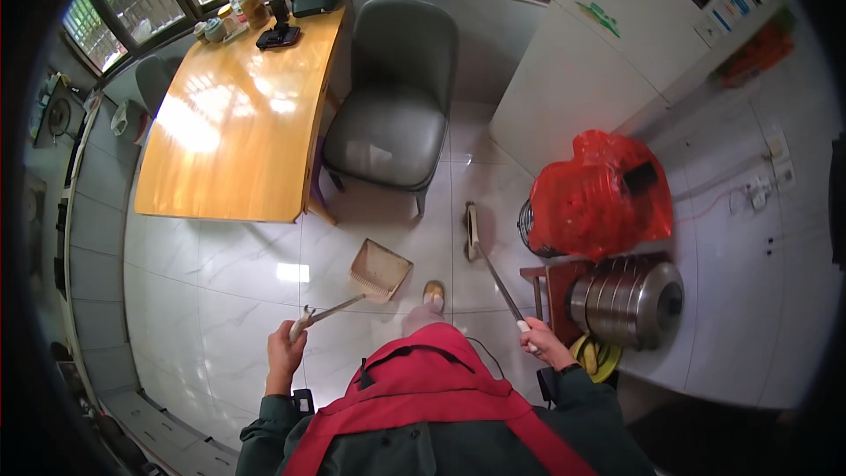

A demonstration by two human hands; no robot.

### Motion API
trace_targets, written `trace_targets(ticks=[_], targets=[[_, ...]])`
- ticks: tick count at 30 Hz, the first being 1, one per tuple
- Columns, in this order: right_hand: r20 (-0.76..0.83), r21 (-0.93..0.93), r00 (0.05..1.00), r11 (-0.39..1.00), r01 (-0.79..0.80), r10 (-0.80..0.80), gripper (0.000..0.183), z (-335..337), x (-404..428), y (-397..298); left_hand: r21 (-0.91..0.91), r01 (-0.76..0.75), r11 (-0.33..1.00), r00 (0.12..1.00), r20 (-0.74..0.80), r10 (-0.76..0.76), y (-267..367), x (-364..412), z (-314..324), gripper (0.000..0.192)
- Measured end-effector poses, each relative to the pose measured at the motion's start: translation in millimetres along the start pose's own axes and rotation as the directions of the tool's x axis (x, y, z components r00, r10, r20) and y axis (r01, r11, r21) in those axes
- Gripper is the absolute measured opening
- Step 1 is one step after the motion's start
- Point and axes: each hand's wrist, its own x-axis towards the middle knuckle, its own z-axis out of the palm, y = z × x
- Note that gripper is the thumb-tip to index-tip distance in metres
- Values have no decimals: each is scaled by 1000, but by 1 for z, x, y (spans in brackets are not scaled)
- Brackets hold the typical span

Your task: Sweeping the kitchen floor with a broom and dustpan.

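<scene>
My left hand (286, 349) grips the handle of a long-handled dustpan (381, 270), whose beige pan is at floor level, left of my foot. In my right hand (543, 342) is the white end of a broom handle. That broom (472, 233) reaches forward and left, its narrow head on edge at the floor between the grey chair (390, 125) and the red plastic bag (595, 201). Dustpan and broom head are apart. Whether the pan holds any debris is too small to tell.
A wooden table (231, 165) stands front left beside the chair. At right, a stacked metal steamer pot (624, 301) sits by a reddish stool (555, 281), with bananas (588, 354) on a yellow plate nearby. A white refrigerator (595, 59) stands behind the bag. Tiled floor (244, 291) lies ahead.
</scene>
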Motion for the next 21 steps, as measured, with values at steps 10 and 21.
trace_targets(ticks=[10,21], targets=[[-88,-599,928,764,242,-363,32,3,211,-211,161,134,978,991,-5,-135,16,40,-9,17],[-40,-633,984,766,110,-175,79,47,354,-292,208,174,962,984,10,-180,19,40,-6,19]])
